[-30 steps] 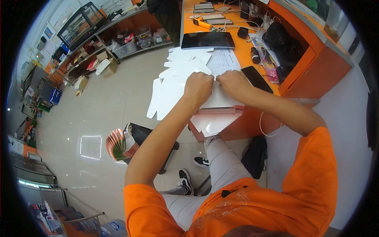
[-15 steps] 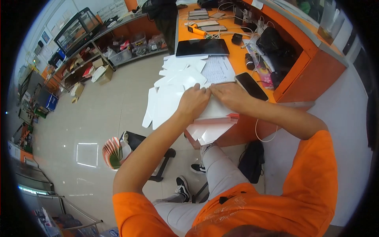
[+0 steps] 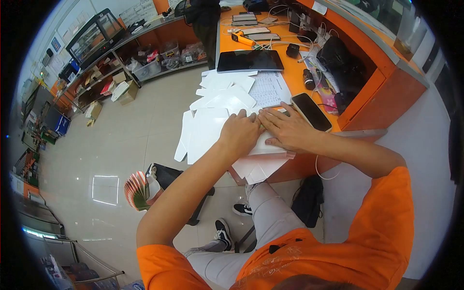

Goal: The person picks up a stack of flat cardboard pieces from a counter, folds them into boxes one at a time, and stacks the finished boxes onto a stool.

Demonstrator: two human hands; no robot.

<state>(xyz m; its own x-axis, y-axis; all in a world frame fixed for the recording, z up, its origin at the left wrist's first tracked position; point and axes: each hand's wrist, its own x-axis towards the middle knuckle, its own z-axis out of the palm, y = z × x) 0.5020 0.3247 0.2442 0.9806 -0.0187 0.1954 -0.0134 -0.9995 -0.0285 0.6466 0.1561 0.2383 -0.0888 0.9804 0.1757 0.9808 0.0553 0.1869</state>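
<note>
Big orange desk point(image 3: 295, 77) takes up the top of the view, with a dark tablet point(image 3: 250, 61) at 12 o'clock. White card sheets point(image 3: 205, 126) fan out at 9 o'clock, probably spread for easy picking. Both hands are flat, palms down, fingers spread: left hand point(image 3: 240, 134) and right hand point(image 3: 286, 128) press the stack of folded white cards point(image 3: 263, 154) at the desk edge, apparently creasing it. Phone point(image 3: 311, 111) sits at 2 o'clock.

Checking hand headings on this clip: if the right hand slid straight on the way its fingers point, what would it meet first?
The right hand lies flat on the white cardboard stack, fingers pointing up-left. Going straight on, it would likely first meet the printed paper sheet, though the left hand sits very close alongside.
</note>
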